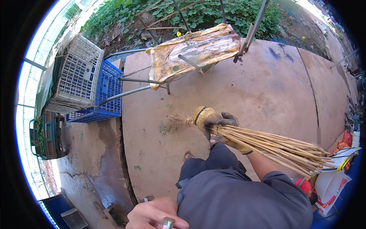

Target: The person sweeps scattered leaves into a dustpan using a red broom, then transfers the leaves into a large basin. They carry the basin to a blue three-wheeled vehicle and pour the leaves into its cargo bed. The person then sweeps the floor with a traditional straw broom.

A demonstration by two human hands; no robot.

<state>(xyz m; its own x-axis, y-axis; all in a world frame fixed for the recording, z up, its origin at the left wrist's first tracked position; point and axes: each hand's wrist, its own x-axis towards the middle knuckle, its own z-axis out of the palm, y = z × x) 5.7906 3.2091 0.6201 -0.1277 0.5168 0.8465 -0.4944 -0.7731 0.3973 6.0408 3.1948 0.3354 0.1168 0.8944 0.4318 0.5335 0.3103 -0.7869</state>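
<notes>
My right hand (233, 142), in a yellow work glove with a dark palm, is closed around a bundle of thin bamboo sticks (274, 143). The bundle is tied near its narrow end; fine, splayed twig tips (178, 120) show at its left. A second yellow-and-dark glove (210, 117) lies across the narrow end; no arm shows at its cuff, and it looks empty. My left hand (157, 213) is bare and close to the camera at the bottom edge, fingers curled. A small metallic piece (168, 222) shows at its fingers; whether they grip it is unclear.
A metal-legged frame with stained yellow sheeting (194, 51) stands ahead on the concrete floor. White (78, 71) and blue (108, 88) plastic crates are at the left, beyond a floor gap. A white basin (328, 186) and red cloth (304, 186), possibly a person's clothing, are at the right.
</notes>
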